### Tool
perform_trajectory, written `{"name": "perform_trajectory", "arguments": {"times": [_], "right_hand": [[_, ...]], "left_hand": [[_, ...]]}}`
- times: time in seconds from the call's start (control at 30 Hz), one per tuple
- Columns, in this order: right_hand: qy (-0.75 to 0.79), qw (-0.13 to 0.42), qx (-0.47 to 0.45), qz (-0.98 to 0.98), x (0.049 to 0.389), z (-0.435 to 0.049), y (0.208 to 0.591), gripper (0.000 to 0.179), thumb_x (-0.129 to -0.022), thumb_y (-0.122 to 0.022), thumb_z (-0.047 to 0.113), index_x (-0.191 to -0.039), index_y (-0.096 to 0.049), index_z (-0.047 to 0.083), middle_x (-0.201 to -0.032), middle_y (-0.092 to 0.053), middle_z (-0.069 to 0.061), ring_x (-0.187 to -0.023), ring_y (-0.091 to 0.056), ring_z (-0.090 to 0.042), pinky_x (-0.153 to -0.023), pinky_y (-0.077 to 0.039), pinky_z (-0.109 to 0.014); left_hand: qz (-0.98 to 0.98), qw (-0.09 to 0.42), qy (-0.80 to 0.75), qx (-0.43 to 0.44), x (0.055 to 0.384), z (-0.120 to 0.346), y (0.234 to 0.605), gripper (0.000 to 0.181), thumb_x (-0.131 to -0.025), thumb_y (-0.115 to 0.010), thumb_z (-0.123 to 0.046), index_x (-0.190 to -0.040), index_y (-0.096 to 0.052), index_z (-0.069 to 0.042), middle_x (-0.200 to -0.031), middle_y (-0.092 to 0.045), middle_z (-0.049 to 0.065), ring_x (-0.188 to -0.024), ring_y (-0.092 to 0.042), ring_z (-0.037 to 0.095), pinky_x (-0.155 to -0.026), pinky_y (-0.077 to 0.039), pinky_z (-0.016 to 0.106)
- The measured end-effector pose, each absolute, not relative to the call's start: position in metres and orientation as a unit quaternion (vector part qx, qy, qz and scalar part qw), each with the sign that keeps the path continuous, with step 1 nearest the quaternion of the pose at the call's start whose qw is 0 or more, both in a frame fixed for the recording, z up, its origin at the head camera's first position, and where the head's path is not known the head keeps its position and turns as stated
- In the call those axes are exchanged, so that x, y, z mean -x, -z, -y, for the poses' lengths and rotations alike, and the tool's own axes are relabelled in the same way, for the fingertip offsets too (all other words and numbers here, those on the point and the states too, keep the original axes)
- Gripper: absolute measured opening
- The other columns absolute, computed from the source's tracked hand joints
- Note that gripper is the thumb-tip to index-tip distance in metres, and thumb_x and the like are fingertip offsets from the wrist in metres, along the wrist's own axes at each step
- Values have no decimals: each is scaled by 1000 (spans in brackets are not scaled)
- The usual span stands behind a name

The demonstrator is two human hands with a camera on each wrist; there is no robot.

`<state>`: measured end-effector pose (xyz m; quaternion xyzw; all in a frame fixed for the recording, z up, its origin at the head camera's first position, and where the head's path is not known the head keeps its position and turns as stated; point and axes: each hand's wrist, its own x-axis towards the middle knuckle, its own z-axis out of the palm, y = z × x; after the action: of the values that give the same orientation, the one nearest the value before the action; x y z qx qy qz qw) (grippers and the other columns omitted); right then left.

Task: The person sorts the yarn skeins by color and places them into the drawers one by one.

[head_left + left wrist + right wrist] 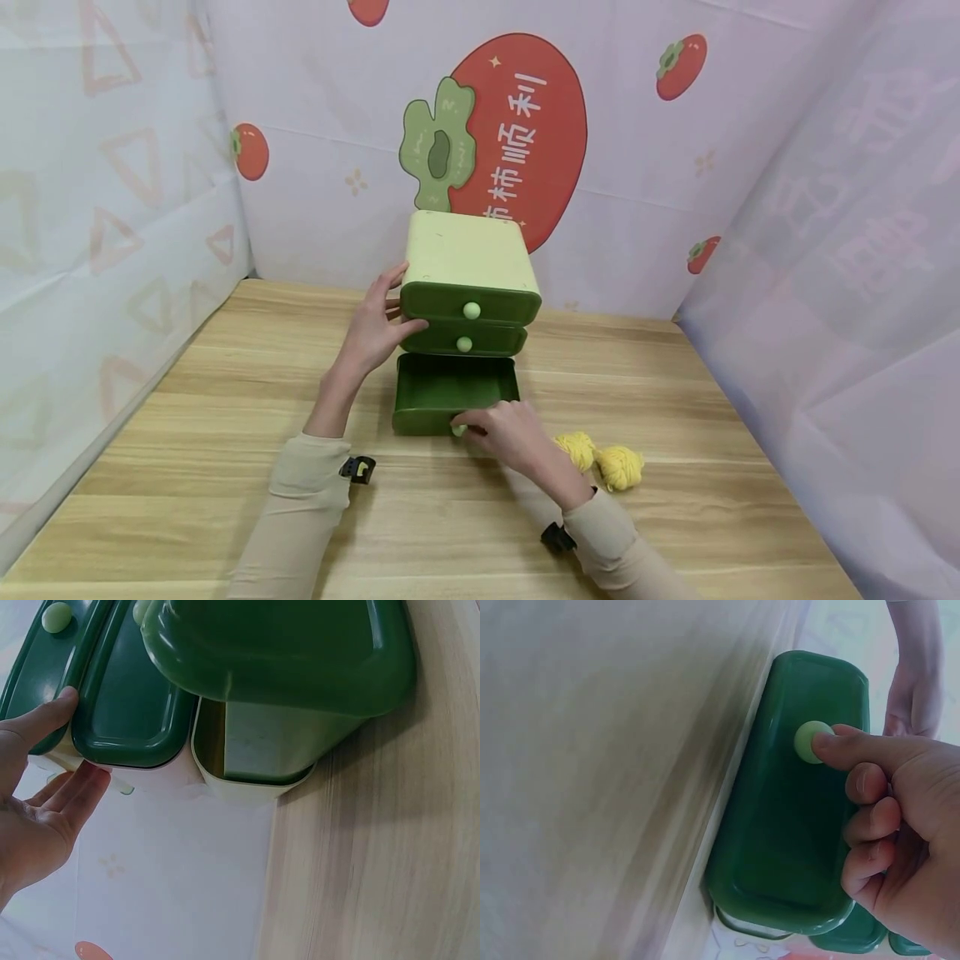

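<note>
A small three-drawer cabinet [472, 250] with a cream top and green drawer fronts stands on the table. Its bottom drawer [431, 421] is pulled out, and the part of its inside that shows is bare green. The upper two drawers are closed. My left hand [372, 329] rests against the cabinet's left side, thumb on the front edge and fingers extended along the side. With thumb and forefinger my right hand [506, 433] pinches the bottom drawer's pale green knob [810, 742]; the other fingers are curled in.
Two balls of yellow yarn [620, 467] lie on the wooden table [225, 467], right of the drawer and partly behind my right forearm. A printed cloth backdrop [322, 225] rises close behind the cabinet, with cloth walls at both sides.
</note>
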<state>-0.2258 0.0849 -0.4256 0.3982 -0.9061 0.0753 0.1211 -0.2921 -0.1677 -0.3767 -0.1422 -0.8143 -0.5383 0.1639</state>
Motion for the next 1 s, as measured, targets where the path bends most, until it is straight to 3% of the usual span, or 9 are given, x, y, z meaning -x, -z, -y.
{"name": "perform_trajectory", "arguments": {"times": [0.27, 0.5, 0.73, 1.0], "right_hand": [[-61, 144, -412, 898, 212, -80, 426, 13, -88, -77, 29, -100, -78, 33, -77, -73, 16, -57, -59, 0, -42, -29, -15], [-41, 147, -406, 901, 199, -77, 421, 11, -89, -76, 31, -99, -78, 34, -69, -71, 16, -50, -52, 2, -39, -21, -16], [-26, 146, -403, 903, 193, -75, 416, 9, -88, -75, 36, -97, -78, 35, -70, -71, 17, -50, -54, 1, -39, -22, -16], [-105, 111, -411, 899, 189, -82, 400, 8, -89, -75, 29, -97, -77, 28, -70, -70, 15, -49, -48, 5, -41, -24, -13]], "left_hand": [[812, 163, 543, 143, 293, 168, 378, 89, -84, -79, -7, -156, -30, -26, -151, -38, 17, -123, -56, 42, -105, -48, 52], [811, 157, 546, 138, 292, 167, 376, 89, -85, -79, -8, -156, -29, -27, -152, -37, 16, -123, -56, 42, -106, -48, 52], [811, 157, 547, 138, 293, 167, 376, 91, -85, -79, -6, -157, -28, -28, -152, -37, 16, -123, -56, 42, -106, -47, 52], [809, 164, 548, 139, 293, 166, 377, 91, -84, -79, -4, -156, -29, -27, -151, -39, 17, -121, -57, 42, -105, -48, 52]]}}
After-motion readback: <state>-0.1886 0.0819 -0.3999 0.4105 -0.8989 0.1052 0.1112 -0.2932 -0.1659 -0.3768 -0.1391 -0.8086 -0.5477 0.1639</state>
